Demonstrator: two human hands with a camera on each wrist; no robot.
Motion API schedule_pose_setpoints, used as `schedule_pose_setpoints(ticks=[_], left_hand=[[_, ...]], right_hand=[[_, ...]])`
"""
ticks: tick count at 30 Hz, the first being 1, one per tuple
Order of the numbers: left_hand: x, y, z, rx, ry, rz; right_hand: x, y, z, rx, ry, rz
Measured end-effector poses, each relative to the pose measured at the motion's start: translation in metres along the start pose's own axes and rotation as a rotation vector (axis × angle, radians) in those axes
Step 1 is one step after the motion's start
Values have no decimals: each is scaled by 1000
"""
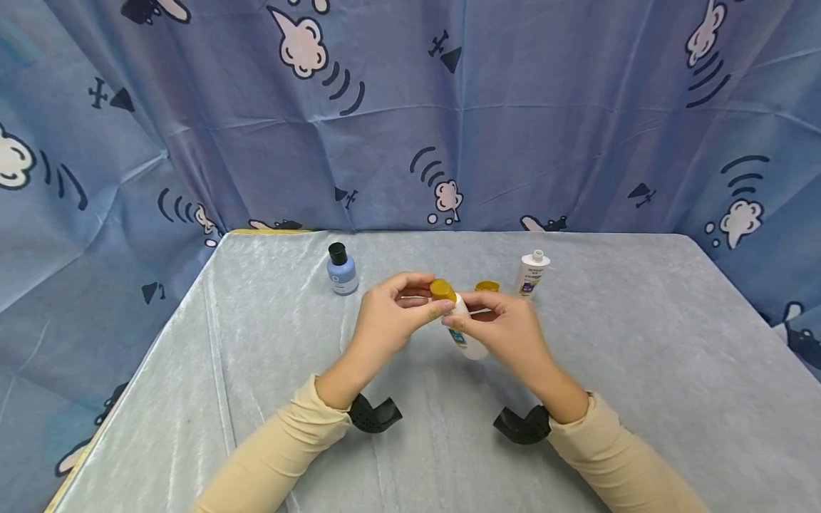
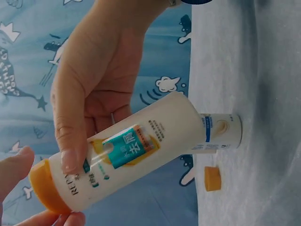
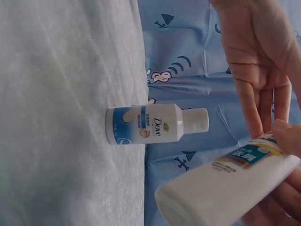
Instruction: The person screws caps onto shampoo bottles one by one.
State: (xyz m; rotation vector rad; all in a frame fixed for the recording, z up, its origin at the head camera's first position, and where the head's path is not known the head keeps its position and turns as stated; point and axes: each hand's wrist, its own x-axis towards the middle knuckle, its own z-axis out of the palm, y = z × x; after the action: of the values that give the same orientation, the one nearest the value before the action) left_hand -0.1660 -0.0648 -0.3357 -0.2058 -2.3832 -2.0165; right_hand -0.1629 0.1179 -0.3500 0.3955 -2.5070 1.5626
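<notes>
A white shampoo bottle (image 2: 141, 174) with an orange-yellow cap (image 1: 442, 290) is held up, tilted, above the table. My right hand (image 1: 507, 324) grips its body, thumb lying across the label just below the cap. At the cap, my left hand (image 1: 394, 310) pinches with thumb and fingers; the left wrist view has the left thumb (image 2: 14, 169) and fingertips at two sides of it. Beyond the right hand, a loose yellow cap (image 2: 212, 179) lies on the table. Close by stands a white bottle (image 1: 534, 271) with its narrow neck bare.
A light blue bottle (image 1: 343, 271) with a black cap stands at the back left of the grey cloth-covered table (image 1: 577, 427). In the right wrist view a white-and-blue Dove bottle (image 3: 143, 125) stands upright. A patterned blue curtain (image 1: 545, 142) hangs behind the table.
</notes>
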Motion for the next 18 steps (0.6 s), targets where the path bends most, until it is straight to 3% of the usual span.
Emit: schedule_pose_setpoints(ticks=[8, 18], left_hand=[[-1, -2, 3, 30, 47, 3], [-2, -4, 3, 33, 43, 55]], right_hand=[[-4, 1, 6, -12, 34, -87], [-5, 2, 7, -5, 55, -122]])
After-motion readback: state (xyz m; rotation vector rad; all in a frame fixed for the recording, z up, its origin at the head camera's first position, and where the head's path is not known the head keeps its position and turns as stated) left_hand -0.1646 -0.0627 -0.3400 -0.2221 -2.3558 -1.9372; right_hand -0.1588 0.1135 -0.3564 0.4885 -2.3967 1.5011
